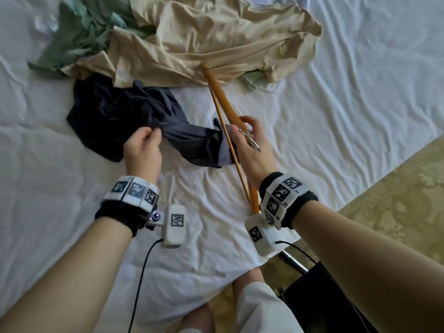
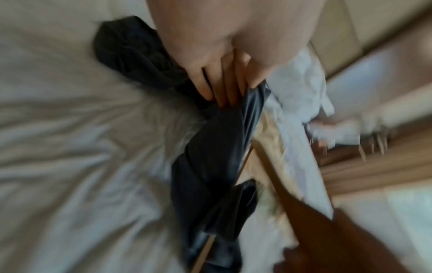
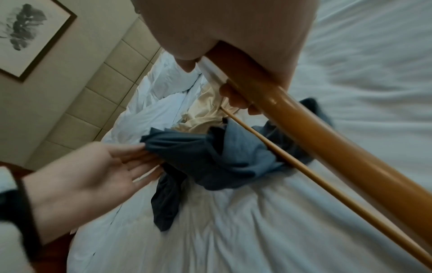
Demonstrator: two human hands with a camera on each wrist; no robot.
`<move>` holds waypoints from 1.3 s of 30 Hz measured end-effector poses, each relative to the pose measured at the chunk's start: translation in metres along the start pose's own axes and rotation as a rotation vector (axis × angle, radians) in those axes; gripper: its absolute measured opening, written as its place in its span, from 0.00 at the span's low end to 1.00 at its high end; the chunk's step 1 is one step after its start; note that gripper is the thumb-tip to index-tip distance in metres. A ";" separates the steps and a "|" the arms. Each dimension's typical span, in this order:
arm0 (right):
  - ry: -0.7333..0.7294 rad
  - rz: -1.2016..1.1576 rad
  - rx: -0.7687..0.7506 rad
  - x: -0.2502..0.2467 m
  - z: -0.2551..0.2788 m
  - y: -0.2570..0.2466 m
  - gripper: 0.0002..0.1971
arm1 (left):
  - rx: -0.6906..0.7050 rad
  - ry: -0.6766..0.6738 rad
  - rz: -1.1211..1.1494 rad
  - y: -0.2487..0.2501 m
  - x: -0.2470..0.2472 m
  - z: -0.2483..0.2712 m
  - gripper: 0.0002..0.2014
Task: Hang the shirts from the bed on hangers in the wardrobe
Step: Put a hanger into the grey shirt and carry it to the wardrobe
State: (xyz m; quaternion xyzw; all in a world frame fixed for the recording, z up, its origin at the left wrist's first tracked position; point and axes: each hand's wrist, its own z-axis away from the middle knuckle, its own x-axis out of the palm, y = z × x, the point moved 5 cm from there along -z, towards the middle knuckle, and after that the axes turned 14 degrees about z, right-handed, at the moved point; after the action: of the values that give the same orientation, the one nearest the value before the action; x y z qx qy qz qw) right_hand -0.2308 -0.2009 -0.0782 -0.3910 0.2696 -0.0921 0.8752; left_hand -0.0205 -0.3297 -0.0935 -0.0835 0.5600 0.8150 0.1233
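Forearms reach over the bed (image 1: 360, 92): right grip (image 1: 249, 143) wraps the wooden hanger (image 1: 222, 102), steadying it, while left grip (image 1: 144, 145) pinches the dark shirt (image 1: 115, 116) to feed it on.

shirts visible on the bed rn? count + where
3. Dark navy shirt nearest, gripped by the left hand and draped on the wooden hanger; beige shirt behind it; green shirt far left, partly under the beige. More may be hidden beneath.

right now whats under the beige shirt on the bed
The far tip of the wooden hanger runs under the beige shirt, and green fabric pokes out both sides. Anything else beneath is covered.
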 end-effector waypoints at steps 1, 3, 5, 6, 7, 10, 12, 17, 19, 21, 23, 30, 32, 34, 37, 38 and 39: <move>-0.008 0.030 -0.018 0.001 0.004 -0.002 0.16 | -0.068 0.045 0.217 0.003 -0.007 0.004 0.14; -0.026 0.079 -0.059 0.003 0.012 -0.005 0.16 | -0.224 0.132 0.548 0.003 -0.017 0.018 0.16; -0.061 0.062 -0.081 0.009 0.021 -0.007 0.13 | -0.293 0.154 0.550 -0.001 -0.028 0.038 0.15; -0.082 0.068 -0.092 0.013 0.024 -0.009 0.12 | -0.284 0.109 0.477 -0.004 -0.032 0.048 0.15; -0.086 0.094 -0.104 0.017 0.028 -0.010 0.12 | -0.272 0.034 0.345 -0.010 -0.036 0.057 0.16; -0.045 0.149 -0.086 0.026 0.033 -0.004 0.14 | -0.427 -0.236 -0.054 -0.051 -0.053 0.089 0.18; -0.034 0.147 -0.003 0.030 0.034 0.006 0.15 | -0.496 -0.405 -0.416 -0.082 -0.074 0.107 0.23; -0.005 0.148 0.101 0.022 0.033 0.023 0.10 | -0.261 -0.297 -0.747 -0.094 -0.101 0.108 0.11; -0.018 0.181 0.089 0.021 0.031 0.022 0.10 | -0.031 -0.186 -0.670 -0.076 -0.096 0.092 0.06; -0.033 0.193 0.086 0.023 0.031 0.022 0.10 | 0.170 -0.169 -0.630 -0.060 -0.083 0.072 0.12; -0.052 0.170 0.096 0.028 0.031 0.023 0.10 | 0.289 -0.192 -0.622 -0.046 -0.064 0.050 0.20; -0.086 0.195 0.091 0.043 0.030 0.034 0.11 | -0.114 -0.277 -0.817 -0.070 -0.029 -0.023 0.25; -0.104 0.239 0.090 0.045 0.029 0.036 0.16 | -0.120 -0.332 -0.890 -0.071 -0.027 -0.018 0.14; -0.119 0.269 0.083 0.045 0.030 0.037 0.18 | -0.124 -0.419 -0.872 -0.070 -0.024 -0.004 0.12; -0.176 0.346 0.050 0.044 0.035 0.032 0.19 | -0.022 -0.470 -0.737 -0.051 -0.020 0.022 0.11; -0.199 0.375 0.041 0.043 0.038 0.029 0.18 | 0.027 -0.464 -0.699 -0.041 -0.019 0.031 0.11; -0.215 0.392 0.035 0.041 0.043 0.026 0.17 | 0.086 -0.452 -0.655 -0.028 -0.019 0.039 0.11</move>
State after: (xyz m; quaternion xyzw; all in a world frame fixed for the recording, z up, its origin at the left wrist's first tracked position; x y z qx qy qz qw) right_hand -0.1740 -0.1718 -0.0902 -0.3233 0.2439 0.1175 0.9067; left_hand 0.0058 -0.2858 -0.0998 -0.0709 0.4959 0.7063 0.5003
